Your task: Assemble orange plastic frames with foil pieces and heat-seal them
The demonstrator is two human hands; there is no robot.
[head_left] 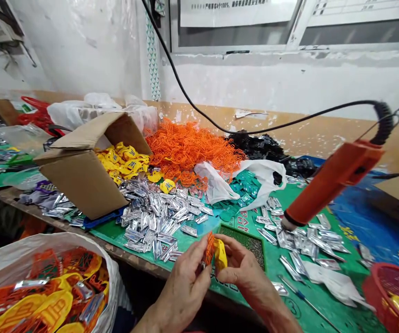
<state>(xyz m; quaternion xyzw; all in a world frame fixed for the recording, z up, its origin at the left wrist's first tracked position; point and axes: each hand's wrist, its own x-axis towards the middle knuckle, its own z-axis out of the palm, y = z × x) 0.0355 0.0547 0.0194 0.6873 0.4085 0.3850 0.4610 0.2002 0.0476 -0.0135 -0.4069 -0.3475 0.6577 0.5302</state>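
Observation:
My left hand is closed on an orange plastic lattice piece, held upright between thumb and fingers. A small metallic bit by the left thumb is too small to name. Close beside it, my right hand pinches a yellow plastic piece by its edge. The two pieces are side by side above the front of the green table; whether they touch I cannot tell. Just behind my hands lies a green tray with many small metal parts.
An orange electric screwdriver hangs at right on a black cable. Silver pieces are heaped left of centre, below an orange pile and a cardboard box. A white sack stands front left, a red basket front right.

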